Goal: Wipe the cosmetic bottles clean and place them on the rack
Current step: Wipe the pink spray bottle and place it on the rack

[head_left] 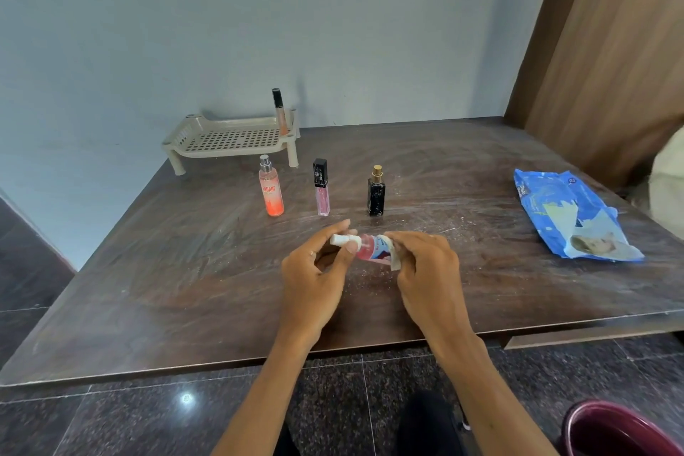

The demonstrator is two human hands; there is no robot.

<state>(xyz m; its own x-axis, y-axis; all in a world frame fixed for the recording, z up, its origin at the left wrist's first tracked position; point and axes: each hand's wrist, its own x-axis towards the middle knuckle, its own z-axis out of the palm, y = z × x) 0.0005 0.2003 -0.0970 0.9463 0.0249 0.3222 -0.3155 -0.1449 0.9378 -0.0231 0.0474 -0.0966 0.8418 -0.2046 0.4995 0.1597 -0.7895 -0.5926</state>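
Bottle (pixel 372 248) held sideways above table (pixel 148 289), near centre: white cap end pinched in left hand (pixel 314 270), body gripped through white wipe (pixel 394 255) by right hand (pixel 425 266). Behind, upright in a row: orange spray (pixel 271 189), pink tube (pixel 321 189), black bottle (pixel 376 192). Far left, rack (pixel 229 141) with one tube (pixel 280 111) standing at its right end. Right, blue wipes pack (pixel 570 215).
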